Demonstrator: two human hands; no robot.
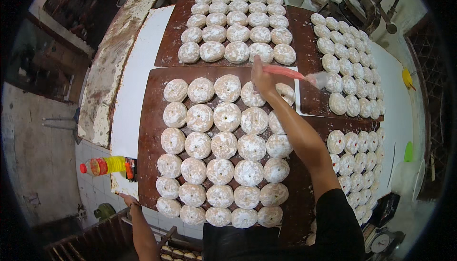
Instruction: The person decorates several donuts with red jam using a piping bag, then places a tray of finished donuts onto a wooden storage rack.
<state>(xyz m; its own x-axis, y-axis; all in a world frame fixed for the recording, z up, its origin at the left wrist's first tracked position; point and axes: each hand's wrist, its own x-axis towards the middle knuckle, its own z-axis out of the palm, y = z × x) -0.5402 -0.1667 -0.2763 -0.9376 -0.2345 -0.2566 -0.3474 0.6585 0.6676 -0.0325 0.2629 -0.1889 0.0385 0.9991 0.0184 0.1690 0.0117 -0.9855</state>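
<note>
My right hand (262,78) is closed around a slim plastic piping bag of pink filling (285,71), which slants off to the right with its loose clear end beyond a tie. The bag's tip is hidden by the hand. Below the hand sits a flour-dusted round bun (251,95) in the far row of the near brown board (151,118). Several rows of similar buns (227,117) cover this board, many with a small dot in the top. Near the board's front left corner, my left hand (128,199) rests at the white table's edge, fingers stretched out, holding nothing visible.
More dusted buns stand on a far board (166,47) and a right-hand board (309,99); those at near right (351,143) show red dots. A bottle of yellow liquid (107,166) lies at the left edge. A dial scale (381,243) stands at lower right.
</note>
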